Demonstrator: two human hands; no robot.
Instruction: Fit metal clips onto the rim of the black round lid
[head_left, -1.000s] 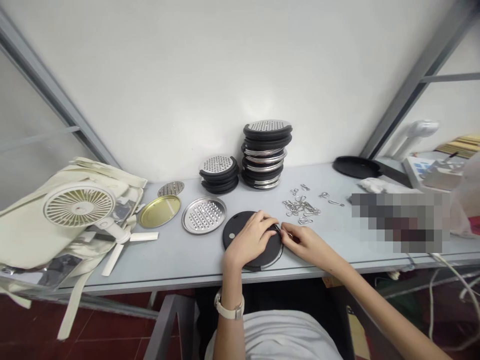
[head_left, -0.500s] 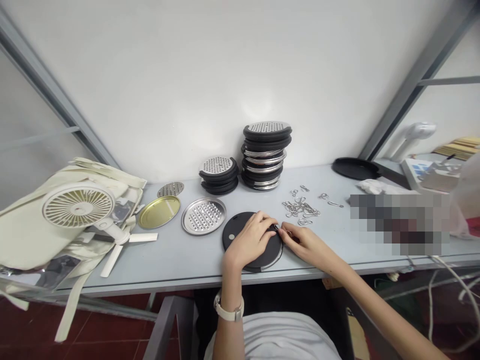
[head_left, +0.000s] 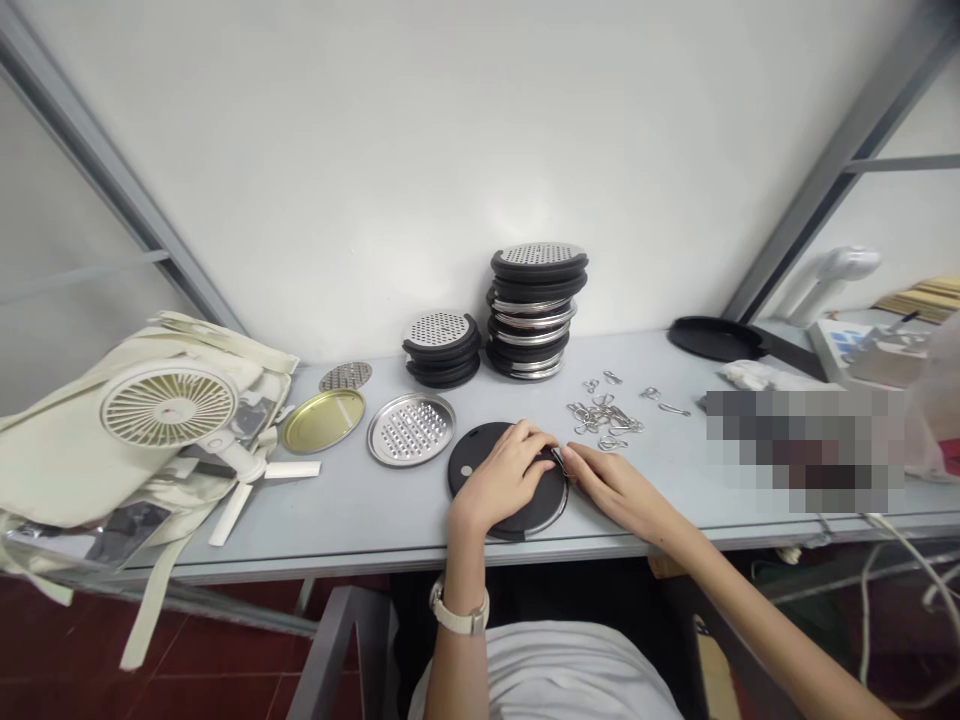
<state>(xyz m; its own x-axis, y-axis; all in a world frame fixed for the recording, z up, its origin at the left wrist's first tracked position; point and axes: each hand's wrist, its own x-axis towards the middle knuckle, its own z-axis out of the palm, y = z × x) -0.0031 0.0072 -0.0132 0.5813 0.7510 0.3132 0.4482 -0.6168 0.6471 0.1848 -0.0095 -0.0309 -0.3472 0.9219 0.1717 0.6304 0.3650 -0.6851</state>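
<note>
The left hand [head_left: 511, 470] lies palm down across the black round disc [head_left: 525, 518], its fingers loosely spread with the thumb apart from them, while the right hand [head_left: 600, 485] meets that disc's right rim, its fingertips against a small metal piece [head_left: 559, 460]; whether they pinch it or only push it, I cannot tell. The disc sits flat on the table [head_left: 322, 530] directly under the left palm. Just beyond the right hand is a scatter of wire clips [head_left: 600, 413]. Left of the left hand lie a silver grater plate [head_left: 411, 430], then a gold round dish [head_left: 319, 422] with a small perforated disc [head_left: 346, 376] behind it, and farther left a white fan [head_left: 169, 410] on a cream bag [head_left: 60, 450]. Beyond both hands stand a short stack [head_left: 442, 365] and a tall stack [head_left: 529, 330], each topped by a black-rimmed perforated plate. A black frying pan [head_left: 712, 340] rests well beyond the right hand, to its right.
</note>
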